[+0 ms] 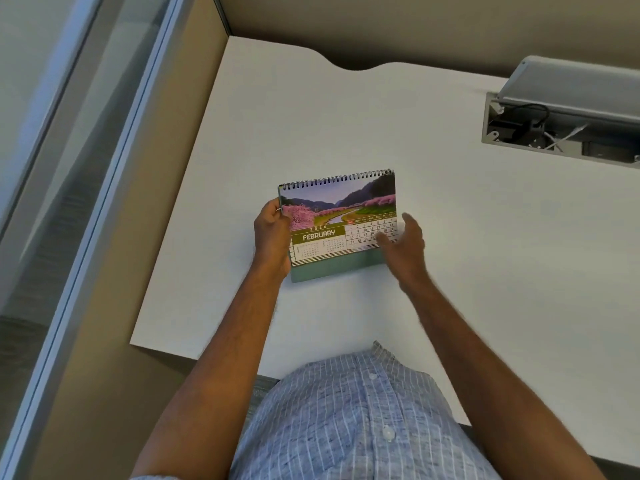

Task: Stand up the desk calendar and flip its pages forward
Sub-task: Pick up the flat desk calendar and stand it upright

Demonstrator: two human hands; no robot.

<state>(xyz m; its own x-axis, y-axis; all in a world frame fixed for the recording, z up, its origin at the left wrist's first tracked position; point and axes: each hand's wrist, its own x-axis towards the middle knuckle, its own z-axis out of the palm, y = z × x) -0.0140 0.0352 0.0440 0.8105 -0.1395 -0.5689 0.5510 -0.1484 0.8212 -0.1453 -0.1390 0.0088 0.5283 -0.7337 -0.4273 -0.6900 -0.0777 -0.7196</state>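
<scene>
The spiral-bound desk calendar [332, 216] stands on its teal base in the middle of the white desk [450, 237], showing a February page with pink blossom trees and a river. My left hand [272, 237] grips the calendar's left edge, thumb on the front. My right hand [403, 245] is at the lower right corner of the page, fingers spread and blurred, covering part of the date grid; whether it touches the page is unclear.
An open grey cable box [561, 109] with wires is set into the desk at the far right. A tan partition [194, 133] and a glass wall [69, 133] run along the left. My striped shirt fills the bottom.
</scene>
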